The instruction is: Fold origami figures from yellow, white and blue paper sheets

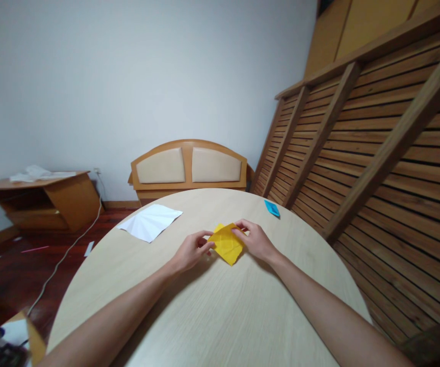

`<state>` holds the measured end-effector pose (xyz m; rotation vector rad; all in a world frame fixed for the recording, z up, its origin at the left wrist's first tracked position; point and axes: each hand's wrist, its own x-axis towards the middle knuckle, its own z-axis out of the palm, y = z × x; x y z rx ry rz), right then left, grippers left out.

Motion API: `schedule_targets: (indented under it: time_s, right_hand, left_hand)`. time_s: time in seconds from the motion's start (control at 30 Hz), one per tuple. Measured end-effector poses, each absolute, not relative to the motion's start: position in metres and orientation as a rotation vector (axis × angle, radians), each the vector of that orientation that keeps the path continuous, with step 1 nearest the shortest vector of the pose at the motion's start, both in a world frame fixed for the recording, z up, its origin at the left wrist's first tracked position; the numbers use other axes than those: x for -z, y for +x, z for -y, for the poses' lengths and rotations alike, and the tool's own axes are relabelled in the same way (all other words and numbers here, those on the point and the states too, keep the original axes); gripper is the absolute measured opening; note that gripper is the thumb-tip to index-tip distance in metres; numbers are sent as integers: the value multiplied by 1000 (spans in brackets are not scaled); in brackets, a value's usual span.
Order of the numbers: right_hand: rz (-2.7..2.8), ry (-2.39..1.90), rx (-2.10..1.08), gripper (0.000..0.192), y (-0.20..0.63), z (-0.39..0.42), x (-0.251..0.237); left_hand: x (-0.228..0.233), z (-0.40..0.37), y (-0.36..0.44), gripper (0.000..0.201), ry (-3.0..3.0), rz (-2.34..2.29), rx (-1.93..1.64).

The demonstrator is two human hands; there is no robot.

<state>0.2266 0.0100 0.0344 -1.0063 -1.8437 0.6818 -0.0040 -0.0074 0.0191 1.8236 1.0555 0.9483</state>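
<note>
A creased yellow paper square (226, 243) lies on the round, light wooden table (212, 311), turned like a diamond. My left hand (191, 251) pinches its left corner between thumb and fingers. My right hand (255, 239) holds its upper right edge, fingertips on the paper. Both forearms reach in from the near side of the table.
A white creased sheet (151, 221) lies at the table's far left, and a small blue folded paper (272, 208) at the far right. A slatted wooden bed frame (372, 148) leans at the right. A headboard (188, 165) and a low cabinet (40, 199) stand by the wall.
</note>
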Motion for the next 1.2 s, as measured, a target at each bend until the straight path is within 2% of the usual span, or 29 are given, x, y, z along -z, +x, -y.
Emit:
schedule_targets:
  time_s: [0.2,0.33,0.57,0.77,0.9,1.07,1.2]
  right_hand:
    - [1843,-919,-705,20,225,-4,-39]
    - [1908,-900,-638,27,227,-7,-37]
    - [2054,-933,-455,13,234,-10,-35]
    - [2298,-945,-388,44,240,-11,-33]
    - [2401,-977,-401,42,243,-12,-27]
    - [2450,-1001,-410,44,244,-11,-23]
    - [2511,-978,-395,42,245,-9,-25]
  left_hand:
    - [-22,10,-5,30,1990,-1158,-1008]
    - [-25,9,-7,26,2020,-1199,-1085]
    - [-22,7,-8,32,2029,-1383,-1109]
    - [-14,6,-10,34,2101,-1601,-916]
    - [-18,9,-10,33,2193,-1731,-766]
    - [-21,15,-8,37,2456,-1464,-756]
    - [-14,15,-8,46,2557,-1233,-597]
